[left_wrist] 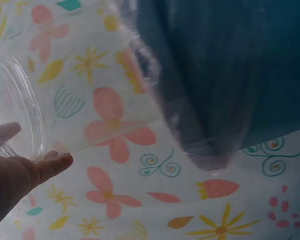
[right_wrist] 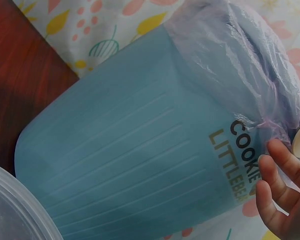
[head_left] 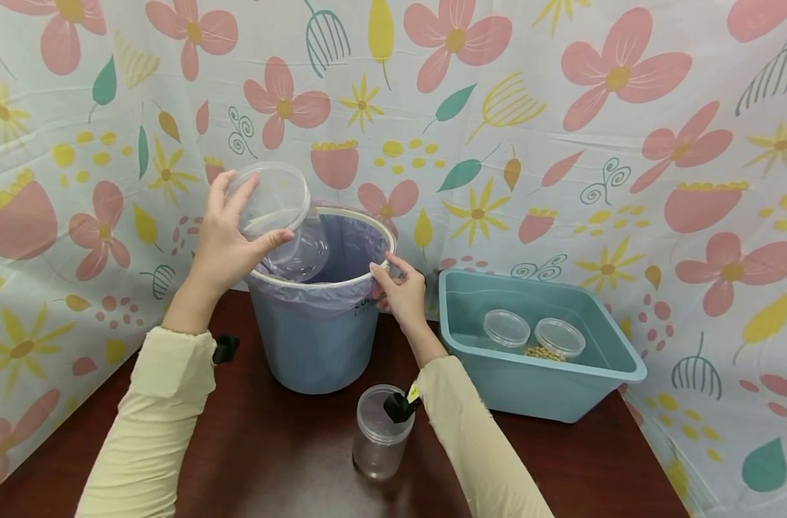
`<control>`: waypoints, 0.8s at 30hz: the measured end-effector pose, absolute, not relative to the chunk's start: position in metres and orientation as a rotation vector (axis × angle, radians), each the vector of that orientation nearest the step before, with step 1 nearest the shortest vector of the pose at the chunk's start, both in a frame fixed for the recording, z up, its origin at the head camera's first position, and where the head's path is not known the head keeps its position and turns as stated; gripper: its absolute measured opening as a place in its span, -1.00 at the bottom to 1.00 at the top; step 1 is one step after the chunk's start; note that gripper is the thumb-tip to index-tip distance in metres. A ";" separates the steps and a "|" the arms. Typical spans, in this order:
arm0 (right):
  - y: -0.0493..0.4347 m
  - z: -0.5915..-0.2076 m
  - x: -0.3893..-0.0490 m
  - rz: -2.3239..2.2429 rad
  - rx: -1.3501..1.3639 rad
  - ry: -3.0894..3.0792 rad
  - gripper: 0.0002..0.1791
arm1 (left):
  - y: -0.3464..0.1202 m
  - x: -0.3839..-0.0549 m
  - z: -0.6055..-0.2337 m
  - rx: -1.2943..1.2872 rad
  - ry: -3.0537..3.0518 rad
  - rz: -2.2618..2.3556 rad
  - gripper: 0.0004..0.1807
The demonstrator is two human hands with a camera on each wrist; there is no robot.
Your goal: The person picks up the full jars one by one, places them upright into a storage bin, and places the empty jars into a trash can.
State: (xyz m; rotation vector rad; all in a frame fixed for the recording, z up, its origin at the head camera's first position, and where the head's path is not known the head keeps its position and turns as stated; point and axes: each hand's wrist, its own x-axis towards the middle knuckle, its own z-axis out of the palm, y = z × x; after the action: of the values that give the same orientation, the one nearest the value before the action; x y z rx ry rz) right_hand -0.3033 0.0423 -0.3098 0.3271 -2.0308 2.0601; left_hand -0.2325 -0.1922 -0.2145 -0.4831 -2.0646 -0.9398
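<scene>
My left hand (head_left: 221, 234) grips a clear plastic jar (head_left: 277, 194) with thumb and fingers spread around its round end. The jar is tilted, and its other end reaches over the mouth of a blue trash bin (head_left: 312, 345). In the left wrist view, the round end of the jar shows beside the thumb and fingers (left_wrist: 55, 167). My right hand (head_left: 403, 291) holds the bin's pale rim on its right side, thumb on top. A thin translucent purple bag (right_wrist: 220, 55) lines the bin and folds over the rim.
A clear lidded jar (head_left: 377, 457) stands on the dark wooden table (head_left: 270, 453), near my right forearm. To the right, a teal tub (head_left: 516, 385) holds two clear lidded jars (head_left: 506, 329); small tan beans (head_left: 544, 353) show at one. A flowered curtain (head_left: 536, 151) surrounds the table.
</scene>
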 end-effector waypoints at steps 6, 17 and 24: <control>0.042 -0.310 -0.303 2.070 0.331 -2.021 -0.48 | -0.191 -0.241 -0.229 -0.452 -2.169 -0.982 -0.13; 0.042 -0.311 -0.303 2.045 0.351 -2.018 -0.48 | -0.192 -0.255 -0.245 -0.349 -2.391 -1.010 -0.13; 0.041 -0.312 -0.303 2.024 0.349 -2.023 -0.51 | -0.195 -0.262 -0.254 -0.278 -2.569 -0.921 -0.08</control>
State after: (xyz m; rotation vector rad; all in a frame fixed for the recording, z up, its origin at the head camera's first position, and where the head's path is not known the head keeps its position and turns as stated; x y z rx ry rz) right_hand -0.3032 0.0413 -0.3119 0.3486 -2.0227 2.0243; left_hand -0.2625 -0.1945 -0.2542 -0.2782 -2.5687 -0.9209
